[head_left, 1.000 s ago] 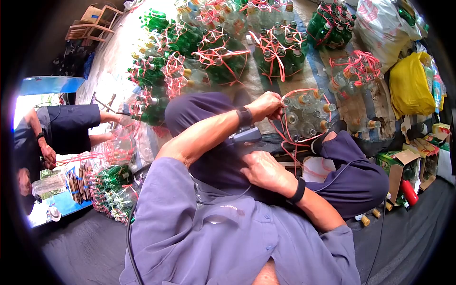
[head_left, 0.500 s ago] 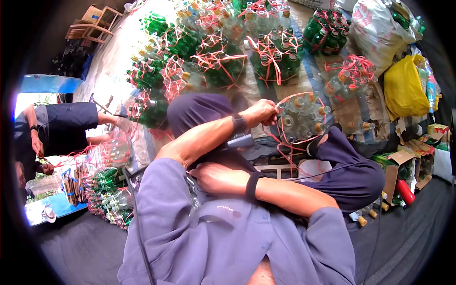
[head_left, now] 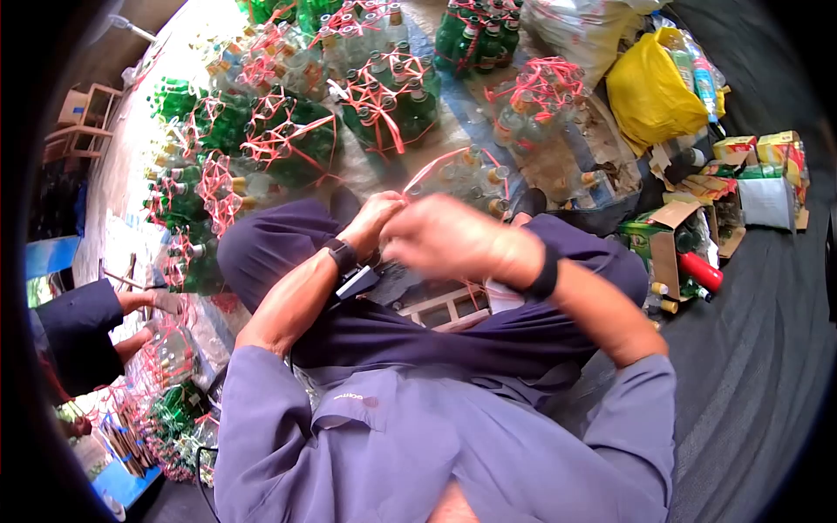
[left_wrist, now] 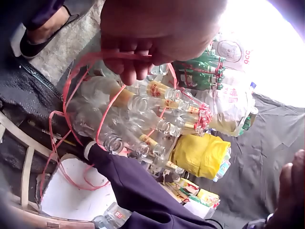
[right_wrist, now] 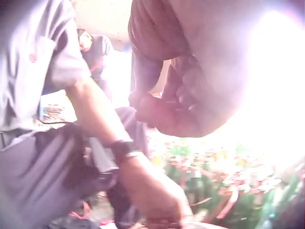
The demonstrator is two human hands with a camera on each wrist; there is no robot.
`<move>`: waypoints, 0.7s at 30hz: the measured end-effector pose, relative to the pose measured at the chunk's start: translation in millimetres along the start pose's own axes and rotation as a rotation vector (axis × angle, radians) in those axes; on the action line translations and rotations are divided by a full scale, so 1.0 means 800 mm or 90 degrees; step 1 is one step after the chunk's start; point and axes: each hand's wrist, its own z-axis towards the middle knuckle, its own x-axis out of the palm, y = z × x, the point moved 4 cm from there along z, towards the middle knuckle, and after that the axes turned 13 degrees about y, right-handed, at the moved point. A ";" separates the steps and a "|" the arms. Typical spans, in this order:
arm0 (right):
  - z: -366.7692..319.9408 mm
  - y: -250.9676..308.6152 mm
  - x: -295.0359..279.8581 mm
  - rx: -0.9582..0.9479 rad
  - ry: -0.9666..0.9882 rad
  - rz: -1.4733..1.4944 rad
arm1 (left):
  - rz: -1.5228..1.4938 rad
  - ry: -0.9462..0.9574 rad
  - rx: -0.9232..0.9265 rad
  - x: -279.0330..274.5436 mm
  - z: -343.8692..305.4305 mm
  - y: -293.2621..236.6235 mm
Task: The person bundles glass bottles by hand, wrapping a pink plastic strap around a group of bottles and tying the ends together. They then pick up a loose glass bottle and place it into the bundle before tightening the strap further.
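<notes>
My left hand (head_left: pixel 379 218) grips a loop of pink-red plastic string (left_wrist: pixel 86 62), fingers curled round it in the left wrist view. The string runs about a cluster of clear glass bottles (head_left: pixel 471 179), several with gold labels at the neck, standing just beyond the hand. Loose ends trail down over a white piece of board (left_wrist: pixel 78 186). My right hand (head_left: pixel 458 240), blurred, is beside the left hand and partly overlaps it in the head view. Its fingers (right_wrist: pixel 171 117) are curled in the right wrist view, with nothing visible in them.
String-tied bundles of green bottles (head_left: pixel 388 105) and clear bottles (head_left: pixel 532 113) stand ahead and left. A yellow bag (head_left: pixel 658 96), white sack (head_left: pixel 575 35) and open carton (head_left: pixel 658 231) are at the right. A wooden frame (head_left: pixel 449 309) lies between my legs. Another person's legs (head_left: pixel 83 336) show at far left.
My right hand first drew back toward my chest, then came up and forward to the left hand. My left hand keeps hold of the string. The head view has turned rightward.
</notes>
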 end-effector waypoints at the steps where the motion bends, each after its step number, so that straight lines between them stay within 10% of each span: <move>1: -0.013 -0.004 -0.037 -0.003 -0.030 -0.043 | -0.338 -0.115 -0.207 -0.005 0.002 -0.006; 2: -0.031 -0.010 -0.074 0.051 -0.097 -0.039 | -0.675 -0.226 -0.416 0.004 -0.004 -0.003; 9: -0.195 0.073 -0.143 0.390 -0.395 0.115 | -0.813 -0.150 -0.386 0.031 -0.006 0.028; 11: -0.224 0.090 -0.104 0.425 -0.376 0.225 | -0.960 -0.094 -0.252 0.061 -0.028 0.063; 13: -0.241 0.081 -0.053 0.423 -0.378 0.359 | -1.055 -0.003 -0.338 0.082 -0.049 0.080; 15: -0.234 0.056 -0.004 0.454 -0.376 0.431 | -0.765 -0.072 -0.494 0.081 -0.056 0.057; 18: -0.204 0.009 0.053 0.430 -0.283 0.400 | -0.945 0.025 -0.198 0.089 -0.069 0.098; 21: -0.171 -0.018 0.075 0.423 -0.166 0.298 | -0.764 -0.209 -0.330 0.057 -0.036 0.056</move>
